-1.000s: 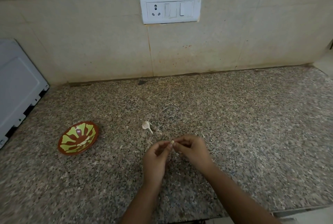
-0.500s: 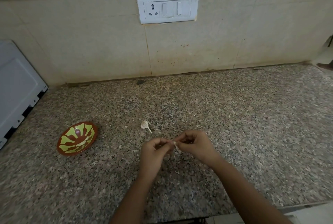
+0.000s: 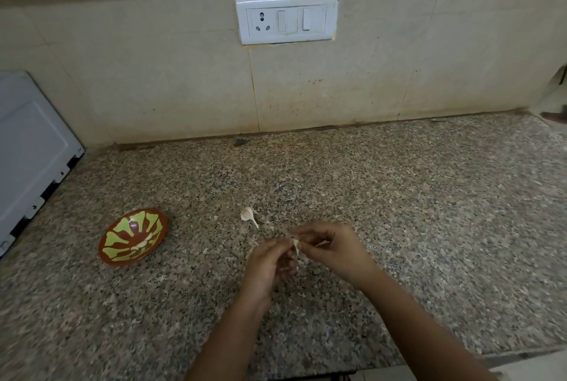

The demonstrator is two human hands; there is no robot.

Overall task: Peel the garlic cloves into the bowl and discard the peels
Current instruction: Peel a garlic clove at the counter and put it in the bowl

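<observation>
Left hand point(image 3: 267, 264) and right hand point(image 3: 334, 253) are meeting just below frame centre, at about 6 o'clock, above the granite counter point(image 3: 399, 196). Both are pinching one small garlic clove point(image 3: 296, 245) between curled fingertips, left gripping from 9 o'clock, right from 3 o'clock. A pale strip is hanging off the clove, blurred, so peel or flesh cannot be told apart. A garlic stem piece point(image 3: 248, 215) is lying on the counter at 11 o'clock of the hands, near but not touching. The brown-and-green bowl point(image 3: 122, 231) is sitting well apart at 9 o'clock, tilted toward camera, with a few pale cloves inside. A white appliance point(image 3: 30, 150) is showing at far 9 o'clock and a switchboard point(image 3: 287, 19) is on the wall at 12 o'clock
</observation>
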